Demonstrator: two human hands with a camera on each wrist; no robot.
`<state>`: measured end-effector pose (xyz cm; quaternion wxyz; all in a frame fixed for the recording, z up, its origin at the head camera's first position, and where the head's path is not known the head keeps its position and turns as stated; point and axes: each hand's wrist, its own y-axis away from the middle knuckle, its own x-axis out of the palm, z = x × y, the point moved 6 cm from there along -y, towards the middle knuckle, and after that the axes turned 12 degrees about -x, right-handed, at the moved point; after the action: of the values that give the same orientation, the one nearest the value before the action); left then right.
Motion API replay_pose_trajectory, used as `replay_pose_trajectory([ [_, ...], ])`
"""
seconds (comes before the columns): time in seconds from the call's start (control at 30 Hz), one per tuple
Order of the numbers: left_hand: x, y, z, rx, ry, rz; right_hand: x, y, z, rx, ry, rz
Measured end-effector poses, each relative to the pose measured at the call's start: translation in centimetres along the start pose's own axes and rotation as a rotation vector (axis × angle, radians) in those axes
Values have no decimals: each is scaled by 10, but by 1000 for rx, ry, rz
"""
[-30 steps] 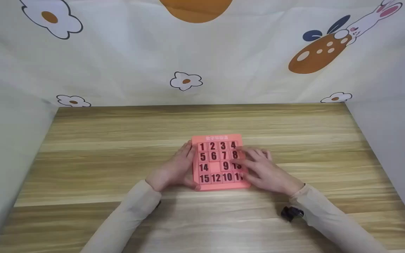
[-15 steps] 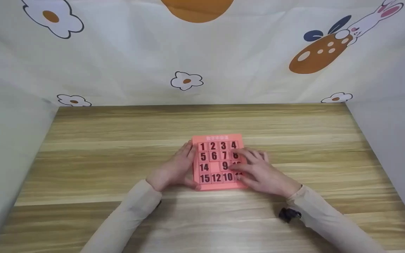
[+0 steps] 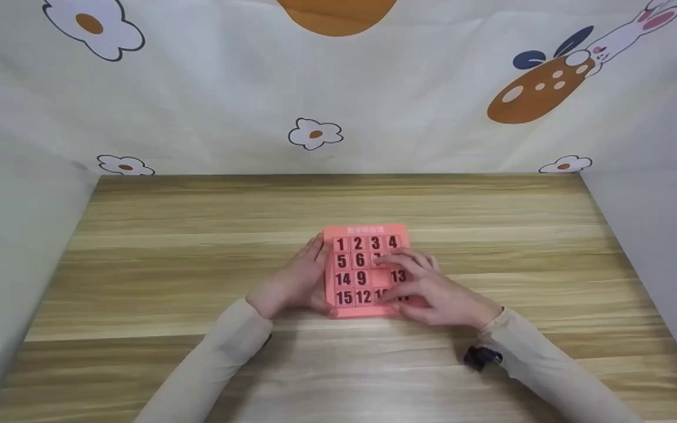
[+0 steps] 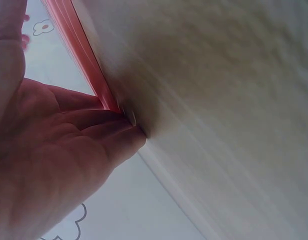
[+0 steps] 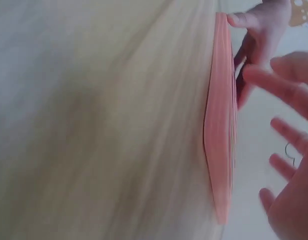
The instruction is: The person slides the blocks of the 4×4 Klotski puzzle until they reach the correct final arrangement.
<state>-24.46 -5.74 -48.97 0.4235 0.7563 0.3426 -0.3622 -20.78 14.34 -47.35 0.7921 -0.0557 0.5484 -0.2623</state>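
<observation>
A pink number slide puzzle (image 3: 366, 230) lies flat on the table, its numbered tiles in a square grid. My left hand (image 3: 293, 281) holds its left side, with the thumb at the near corner and the fingers along the edge; the left wrist view shows those fingers (image 4: 114, 142) against the pink rim. Over the right part of the puzzle hovers my right hand (image 3: 435, 291), fingers spread and slightly bent, gripping nothing. Its fingertips are near tiles 7 and 10; contact is unclear. Tile 9 (image 3: 361, 278) sits beside 14, with the gap to its right. Tile 8 is hidden.
The puzzle rests on a wood-grain table (image 3: 209, 211). A pale printed cloth (image 3: 227, 88) with flowers and a rabbit rises behind it, and pale walls stand at both sides. A small black object (image 3: 482, 357) is at the right wrist.
Tile 9 has slid one place left, so the gap is now in the third column. My right hand has shifted left over the tiles. The left hand stays at the puzzle's edge.
</observation>
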Motion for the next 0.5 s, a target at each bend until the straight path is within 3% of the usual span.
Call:
replay_pose_trajectory([
  [0.1, 1, 0, 0, -3, 3, 4, -2, 5, -1, -7, -36, -6],
  [0.33, 1, -1, 0, -7, 1, 8, -2, 4, -8, 115, 103, 35],
  [0.5, 1, -1, 0, -7, -15, 7, 5, -6, 0, 35, 75, 74],
])
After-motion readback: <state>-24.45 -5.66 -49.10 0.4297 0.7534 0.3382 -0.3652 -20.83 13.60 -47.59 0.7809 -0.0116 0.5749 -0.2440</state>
